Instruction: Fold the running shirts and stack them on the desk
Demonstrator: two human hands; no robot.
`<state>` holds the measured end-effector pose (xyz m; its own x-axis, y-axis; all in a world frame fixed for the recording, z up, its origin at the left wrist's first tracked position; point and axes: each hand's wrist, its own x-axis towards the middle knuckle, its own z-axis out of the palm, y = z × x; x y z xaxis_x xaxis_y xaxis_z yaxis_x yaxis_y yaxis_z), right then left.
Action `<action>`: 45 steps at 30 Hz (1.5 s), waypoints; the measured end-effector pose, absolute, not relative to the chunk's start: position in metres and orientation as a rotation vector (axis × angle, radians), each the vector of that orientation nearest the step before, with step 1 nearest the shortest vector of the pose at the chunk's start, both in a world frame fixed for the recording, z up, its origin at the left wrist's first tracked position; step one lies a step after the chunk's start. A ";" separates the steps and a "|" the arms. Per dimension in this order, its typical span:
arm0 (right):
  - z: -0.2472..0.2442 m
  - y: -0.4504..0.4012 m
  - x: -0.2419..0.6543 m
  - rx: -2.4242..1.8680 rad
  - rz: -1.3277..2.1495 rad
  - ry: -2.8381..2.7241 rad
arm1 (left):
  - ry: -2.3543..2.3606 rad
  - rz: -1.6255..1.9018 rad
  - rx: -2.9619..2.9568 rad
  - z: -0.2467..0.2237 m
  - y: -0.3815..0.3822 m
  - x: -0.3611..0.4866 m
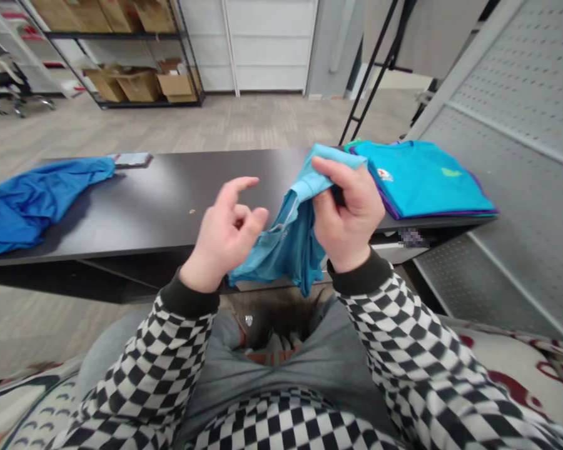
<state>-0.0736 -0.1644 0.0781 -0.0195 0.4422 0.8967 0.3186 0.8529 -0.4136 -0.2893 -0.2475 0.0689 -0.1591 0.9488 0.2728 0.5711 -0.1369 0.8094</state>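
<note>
A light-blue shirt (281, 253) hangs in loose folds over the near edge of the dark table (164, 212). Between thumb and fingers, my right hand (349, 212) grips its upper edge, next to the neckline. My left hand (225, 231) is just left of the cloth, with the index finger stretched out and the thumb apart from it. Nothing shows in that hand. Its lower side overlaps the shirt in the view, and I cannot tell whether they touch.
Folded shirts (431, 181), turquoise on top, lie stacked at the table's right end. A crumpled blue garment (37, 200) and a flat phone-like object (132, 160) lie at the left. A grey perforated panel (511, 150) stands on the right. Boxes fill the shelf (122, 35) behind.
</note>
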 end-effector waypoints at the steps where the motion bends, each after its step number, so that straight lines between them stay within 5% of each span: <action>1: 0.079 -0.164 -0.073 -0.608 0.110 -1.624 | 1.629 1.032 1.767 0.067 -0.247 -0.280; 5: 0.081 -0.163 -0.068 -0.564 0.110 -1.620 | 1.389 0.569 1.897 0.054 -0.239 -0.259; 15: 0.082 -0.155 -0.059 -0.545 0.136 -1.569 | 1.215 0.297 1.861 0.043 -0.236 -0.258; 21: 0.078 -0.149 -0.054 -0.545 0.100 -1.566 | 1.391 0.386 2.060 0.030 -0.232 -0.249; 28: 0.072 -0.130 -0.045 -0.535 0.092 -1.516 | 1.510 0.427 1.924 0.072 -0.236 -0.308; 38: 0.067 -0.121 -0.044 -0.519 0.134 -1.508 | 1.860 1.421 1.341 0.103 -0.251 -0.342; 45: 0.065 -0.124 -0.050 -0.536 0.122 -1.499 | 1.733 1.670 1.093 0.093 -0.239 -0.350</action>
